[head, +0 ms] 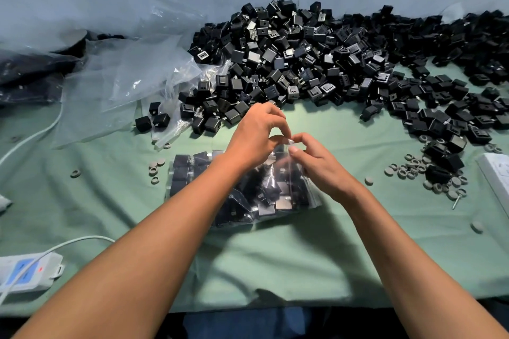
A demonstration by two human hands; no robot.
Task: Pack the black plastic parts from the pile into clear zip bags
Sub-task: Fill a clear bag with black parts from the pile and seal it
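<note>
A large pile of black plastic parts (pixel 316 58) spreads across the far half of the green-covered table (pixel 275 253). A clear zip bag (pixel 264 195) filled with black parts lies in the middle, partly under my forearms. My left hand (pixel 256 135) and my right hand (pixel 319 165) meet at the bag's top edge. Both pinch the clear strip there between thumb and fingers. Another filled bag (pixel 187 170) shows to the left behind my left forearm.
Loose clear plastic bags (pixel 132 82) lie at the back left. Grey rings and discs (pixel 413 168) are scattered at the right and near the left bag. A white power strip (pixel 24 272) with its cable sits at the front left; a white box edge (pixel 495 173) at the right.
</note>
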